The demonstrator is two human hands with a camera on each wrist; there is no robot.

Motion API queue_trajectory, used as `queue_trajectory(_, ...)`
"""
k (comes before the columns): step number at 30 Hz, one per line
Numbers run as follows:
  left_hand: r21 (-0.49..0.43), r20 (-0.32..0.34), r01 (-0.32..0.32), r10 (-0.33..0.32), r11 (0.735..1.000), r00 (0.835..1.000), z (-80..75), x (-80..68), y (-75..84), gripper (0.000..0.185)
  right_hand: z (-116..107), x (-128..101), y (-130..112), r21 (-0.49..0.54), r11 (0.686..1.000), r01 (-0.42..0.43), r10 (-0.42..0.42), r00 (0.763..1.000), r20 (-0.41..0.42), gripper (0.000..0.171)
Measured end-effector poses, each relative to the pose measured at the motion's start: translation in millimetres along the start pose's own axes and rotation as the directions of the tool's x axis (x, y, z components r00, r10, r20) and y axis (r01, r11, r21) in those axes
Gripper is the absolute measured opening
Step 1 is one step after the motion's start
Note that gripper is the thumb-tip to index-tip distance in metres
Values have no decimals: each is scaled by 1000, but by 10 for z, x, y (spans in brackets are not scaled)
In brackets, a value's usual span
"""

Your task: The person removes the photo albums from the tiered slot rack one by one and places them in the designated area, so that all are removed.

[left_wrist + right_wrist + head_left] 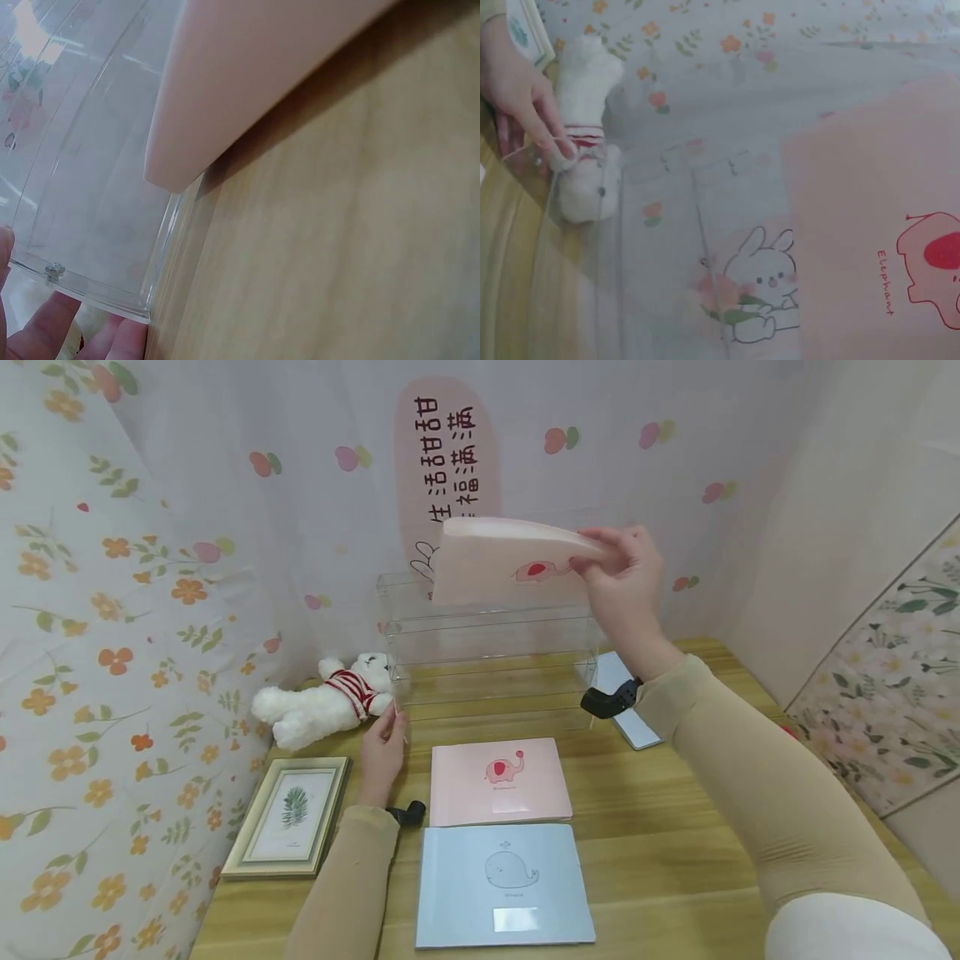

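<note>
One pink elephant booklet (502, 564) hangs above the clear acrylic box (491, 652), pinched at its 3 o'clock top corner by the right hand (626, 581). It looks light and thin, and bows slightly, so a hold nearer mid-edge would likely steady it. At the box's 9 o'clock corner, the left hand (382, 747) has straight fingers touching the wall. A second pink booklet (498, 781), a blue whale booklet (502, 885), a plush bear (322, 702) and a framed leaf print (288, 814) lie on the table (660, 827).

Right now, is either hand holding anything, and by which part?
The right hand pinches a pink book at its upper right corner, above the clear box. The left hand touches that box's lower left corner.
</note>
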State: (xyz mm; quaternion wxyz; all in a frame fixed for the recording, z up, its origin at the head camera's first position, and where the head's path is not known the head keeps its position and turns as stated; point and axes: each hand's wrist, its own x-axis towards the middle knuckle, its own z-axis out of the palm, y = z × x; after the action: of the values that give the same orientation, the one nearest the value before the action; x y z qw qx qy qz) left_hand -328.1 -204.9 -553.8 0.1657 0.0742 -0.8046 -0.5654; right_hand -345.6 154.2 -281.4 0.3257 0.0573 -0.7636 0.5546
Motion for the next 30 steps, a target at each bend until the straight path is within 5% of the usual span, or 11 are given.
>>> queue_trajectory(17, 14, 8, 11, -11, 1000, 1000, -13, 25, -40, 51, -723, -1077, 740, -171, 984, -52, 67, 994, 83, 28)
queue_trajectory(30, 34, 11, 5, -5, 999, 1000, -30, 42, -31, 50, -1201, -1520, 1154, -280, 950, -135, 188, 968, 169, 31)
